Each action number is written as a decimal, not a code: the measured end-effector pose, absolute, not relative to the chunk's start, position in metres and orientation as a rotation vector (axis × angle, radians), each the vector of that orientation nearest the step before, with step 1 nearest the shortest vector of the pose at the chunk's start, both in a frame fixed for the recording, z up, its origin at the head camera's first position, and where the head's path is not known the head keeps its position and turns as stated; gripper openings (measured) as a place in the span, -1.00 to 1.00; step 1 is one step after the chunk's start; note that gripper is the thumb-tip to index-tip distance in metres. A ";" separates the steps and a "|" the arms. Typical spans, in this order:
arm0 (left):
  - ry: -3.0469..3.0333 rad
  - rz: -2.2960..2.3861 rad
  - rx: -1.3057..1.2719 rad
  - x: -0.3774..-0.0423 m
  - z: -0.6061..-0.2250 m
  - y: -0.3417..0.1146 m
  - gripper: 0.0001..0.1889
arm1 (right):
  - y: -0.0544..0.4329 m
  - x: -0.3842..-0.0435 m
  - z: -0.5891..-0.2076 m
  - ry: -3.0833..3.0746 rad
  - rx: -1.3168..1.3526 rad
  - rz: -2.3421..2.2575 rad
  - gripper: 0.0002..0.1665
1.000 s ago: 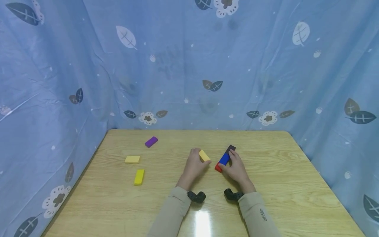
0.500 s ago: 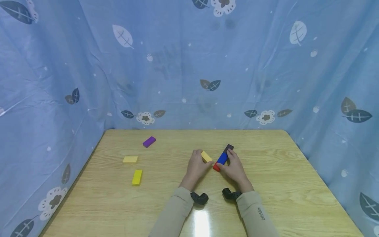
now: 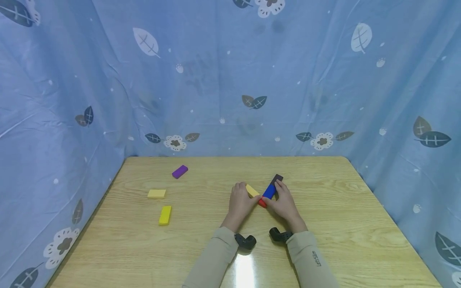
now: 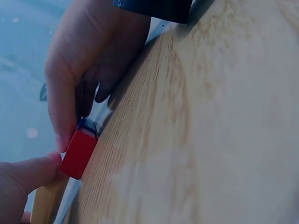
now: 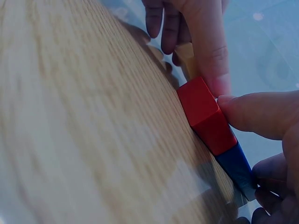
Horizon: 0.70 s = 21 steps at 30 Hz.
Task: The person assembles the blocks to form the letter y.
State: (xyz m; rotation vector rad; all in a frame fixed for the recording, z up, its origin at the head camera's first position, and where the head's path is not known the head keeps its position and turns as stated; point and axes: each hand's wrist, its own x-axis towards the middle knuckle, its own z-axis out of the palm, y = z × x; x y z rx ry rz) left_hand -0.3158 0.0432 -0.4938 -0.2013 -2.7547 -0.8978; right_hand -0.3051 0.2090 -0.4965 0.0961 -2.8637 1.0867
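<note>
Yellow block (image 3: 252,191), pinched in your left hand (image 3: 240,201) on the table (image 3: 360,240) beside the red-blue-black row (image 3: 269,192) your right hand (image 3: 284,203) grips, should feel light, stiff and smooth, best held by its ends.

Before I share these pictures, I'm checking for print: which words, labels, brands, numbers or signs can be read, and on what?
"LetsSlim", on the right sleeve; small, so capitals are uncertain.
Faint marks on the blue curtain: too blurred to read.
I can read no other text.
</note>
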 end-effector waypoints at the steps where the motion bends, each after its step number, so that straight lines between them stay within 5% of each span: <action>1: -2.753 -0.896 -0.201 -0.316 -0.494 0.043 -0.27 | 0.209 -0.305 -0.497 -2.864 0.097 1.086 0.02; 21: -2.765 -0.890 -0.259 -0.316 -0.493 0.049 -0.37 | 0.209 -0.305 -0.496 -2.867 0.102 1.076 0.02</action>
